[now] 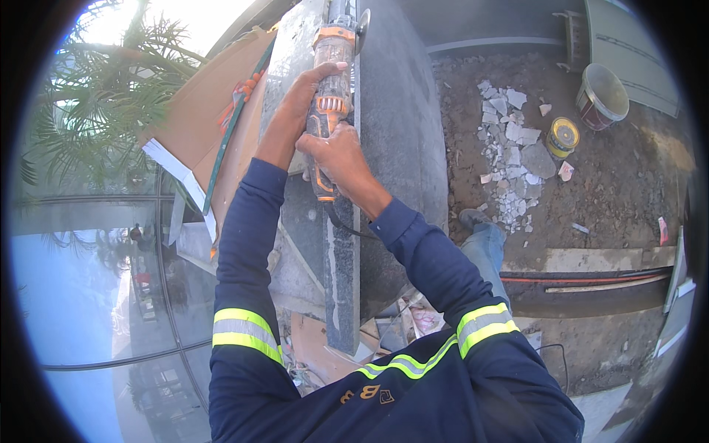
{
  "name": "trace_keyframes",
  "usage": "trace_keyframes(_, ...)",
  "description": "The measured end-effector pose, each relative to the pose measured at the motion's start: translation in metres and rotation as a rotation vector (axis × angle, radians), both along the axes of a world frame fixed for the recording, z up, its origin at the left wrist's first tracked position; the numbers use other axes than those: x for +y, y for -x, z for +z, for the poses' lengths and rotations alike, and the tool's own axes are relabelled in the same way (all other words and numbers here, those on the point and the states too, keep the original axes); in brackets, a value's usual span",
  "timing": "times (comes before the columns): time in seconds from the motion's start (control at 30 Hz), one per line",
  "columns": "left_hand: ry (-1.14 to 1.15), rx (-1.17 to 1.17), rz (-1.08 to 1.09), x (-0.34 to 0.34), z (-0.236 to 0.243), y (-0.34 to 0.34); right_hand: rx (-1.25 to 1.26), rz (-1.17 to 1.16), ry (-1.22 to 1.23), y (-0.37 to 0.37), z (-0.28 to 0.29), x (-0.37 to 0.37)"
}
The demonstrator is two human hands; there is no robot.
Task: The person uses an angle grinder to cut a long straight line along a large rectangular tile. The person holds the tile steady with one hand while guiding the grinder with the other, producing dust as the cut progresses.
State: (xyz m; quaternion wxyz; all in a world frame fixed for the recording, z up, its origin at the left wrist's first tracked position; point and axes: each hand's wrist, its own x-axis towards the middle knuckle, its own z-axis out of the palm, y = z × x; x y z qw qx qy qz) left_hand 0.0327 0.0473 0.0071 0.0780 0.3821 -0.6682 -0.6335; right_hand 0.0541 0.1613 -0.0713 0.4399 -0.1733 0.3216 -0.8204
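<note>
A dusty orange-and-black angle grinder [334, 55] lies lengthwise over a narrow grey stone ledge [341, 295], held in both hands. My left hand [306, 96] wraps round its body near the front, thumb over the top. Farther back, my right hand [341, 155] grips the rear handle. The round disc [362, 31] shows at the tool's far end, on its right side; whether it touches stone I cannot tell. From the handle's back end a black cord [342, 221] runs under my right forearm. A dark grey stone face [399, 125] drops away on the right.
Cardboard [196, 111] with a green straight bar [235, 129] lies left, beside glass panels [96, 295] and palm fronds [96, 118]. On the dirt at right are broken white pieces [513, 136], a yellow tin [563, 137] and a white bucket [604, 96]. Rubble [391, 325] lies near my body.
</note>
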Motion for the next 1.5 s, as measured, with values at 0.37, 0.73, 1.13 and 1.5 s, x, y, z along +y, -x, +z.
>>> trace_keyframes(0.37,0.041,-0.026,-0.041,-0.003,0.0,0.003,-0.005,-0.023,-0.024,0.002,-0.005,-0.008)
trace_keyframes(0.73,0.018,-0.016,-0.017,-0.015,-0.005,0.009,0.01,0.003,-0.044,0.009,-0.004,-0.012)
trace_keyframes(1.13,0.02,-0.03,-0.026,0.004,0.002,-0.003,0.009,0.024,-0.037,-0.004,-0.004,0.001)
trace_keyframes(1.5,0.009,-0.026,-0.025,0.001,0.001,-0.001,0.002,0.003,0.04,0.0,-0.003,0.002)
